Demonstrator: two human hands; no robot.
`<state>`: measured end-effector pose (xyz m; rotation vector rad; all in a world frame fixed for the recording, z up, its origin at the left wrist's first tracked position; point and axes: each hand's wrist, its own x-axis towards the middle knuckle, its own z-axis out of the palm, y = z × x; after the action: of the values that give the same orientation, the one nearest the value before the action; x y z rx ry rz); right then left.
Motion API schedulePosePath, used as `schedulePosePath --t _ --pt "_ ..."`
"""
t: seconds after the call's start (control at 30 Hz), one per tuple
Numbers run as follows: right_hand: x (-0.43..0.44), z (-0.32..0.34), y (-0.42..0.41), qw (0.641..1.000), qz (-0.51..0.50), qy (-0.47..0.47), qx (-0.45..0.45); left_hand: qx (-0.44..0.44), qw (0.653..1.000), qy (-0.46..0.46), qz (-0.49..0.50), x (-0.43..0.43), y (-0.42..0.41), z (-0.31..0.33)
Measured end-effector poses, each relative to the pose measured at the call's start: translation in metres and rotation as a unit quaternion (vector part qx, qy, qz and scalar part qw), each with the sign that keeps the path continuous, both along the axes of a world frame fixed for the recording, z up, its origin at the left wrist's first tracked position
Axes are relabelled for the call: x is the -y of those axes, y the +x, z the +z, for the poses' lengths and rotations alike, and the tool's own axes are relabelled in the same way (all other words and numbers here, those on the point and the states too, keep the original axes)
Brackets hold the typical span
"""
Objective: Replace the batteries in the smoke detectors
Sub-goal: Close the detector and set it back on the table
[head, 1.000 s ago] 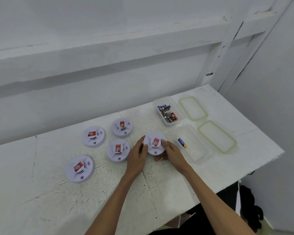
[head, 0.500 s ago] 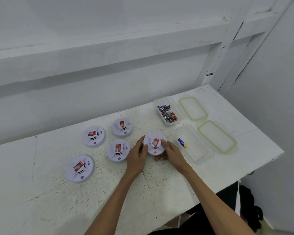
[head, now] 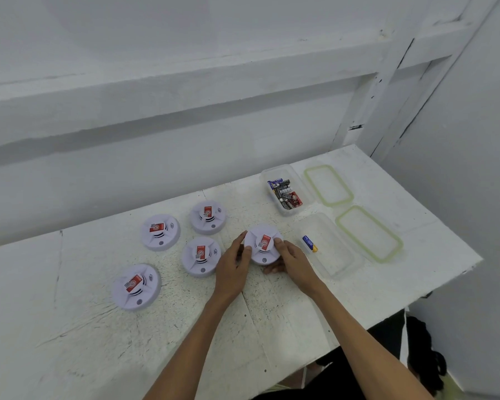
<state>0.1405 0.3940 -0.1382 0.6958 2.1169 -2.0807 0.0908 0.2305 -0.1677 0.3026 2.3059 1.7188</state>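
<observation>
White painted table (head: 70, 342), scuffed top, set against a white wall. Reference = held detector (head: 263, 243), mid-table, red label up. All positions are given from it. Far left and closer to the person: detector 1 (head: 136, 287), flat, label up. Left, slightly further back: detector 2 (head: 160, 232). Just left, slightly closer: detector 3 (head: 201, 256), right beside the left hand's knuckles. Left and behind: detector 4 (head: 208, 217). None of the four is touched or touches another. Left hand (head: 233, 269) grips the held detector's left rim, fingers curled round the edge, thumb on the top face. Right hand (head: 293, 262) grips the right side, thumb on top by the label, fingers tucked under the near edge. Can't tell if the unit is lifted or sitting on the table. Just right: blue battery (head: 309, 243) with a yellow end, lying alone in the clear box (head: 344, 267), near its left wall. Behind and right: battery box (head: 264, 174), open, a pile of mixed cells inside. Further right: small lid (head: 351, 194) beside the battery box and large lid (head: 399, 243) beside the clear box. Both have green rims and lie flat on the table.
</observation>
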Motion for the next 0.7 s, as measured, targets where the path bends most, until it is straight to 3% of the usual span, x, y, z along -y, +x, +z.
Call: schedulePosePath --t 0.7 --pt "0.0018 0.0024 0.0004 1.0 -0.01 -0.003 0.001 0.001 1.0 0.003 0.001 0.0001 0.0005 0.0011"
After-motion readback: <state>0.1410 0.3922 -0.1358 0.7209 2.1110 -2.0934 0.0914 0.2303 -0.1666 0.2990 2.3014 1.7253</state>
